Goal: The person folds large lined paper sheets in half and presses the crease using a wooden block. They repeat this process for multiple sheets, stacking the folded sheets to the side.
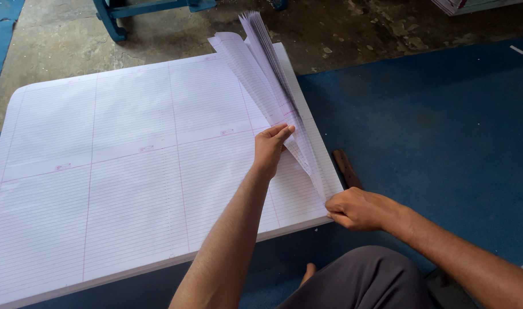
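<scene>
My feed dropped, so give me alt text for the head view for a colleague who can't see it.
A person's left hand and right hand lift and fan a bundle of sheets at the right edge of a large stack of ruled paper. The stack lies on a blue mat; a dark wooden piece lies beside it.

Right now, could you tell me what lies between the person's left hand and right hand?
In the head view, the lifted, fanned edge of white ruled paper sheets runs between the left hand and the right hand.
</scene>
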